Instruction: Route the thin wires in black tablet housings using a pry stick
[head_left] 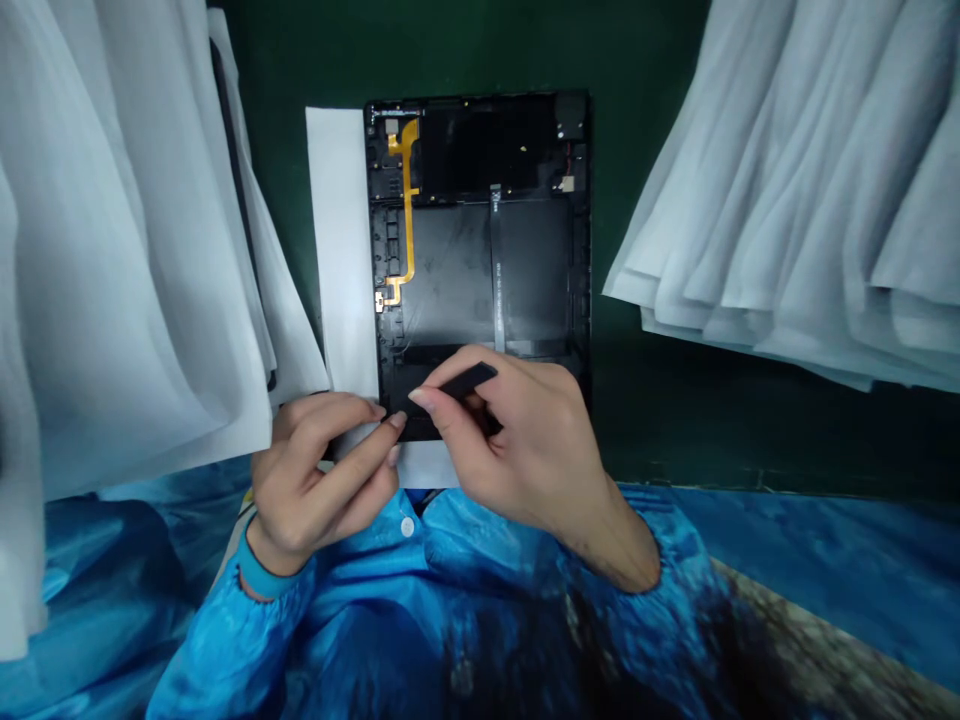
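An opened tablet [465, 265] lies with its inside facing up, showing a dark flat battery area and an orange flex cable [409, 220] along its left side. My right hand [517, 440] is over the lower part of the tablet, its thumb and forefinger pinched on a flat black stick [469, 380]; the stick's working end is hidden or lost against the black housing. My left hand [326, 465] is at the lower left corner, fingers stretched out with gaps between them, fingertips touching the tablet's edge. Both hands cover that lower part of the housing.
White paper [341, 250] lies beneath the tablet on a dark green work surface [300, 60]. Stacks of white sheets stick out at the left [127, 230] and the right [810, 190], the left one close above my left hand. A dark strip [236, 180] shows among the left sheets.
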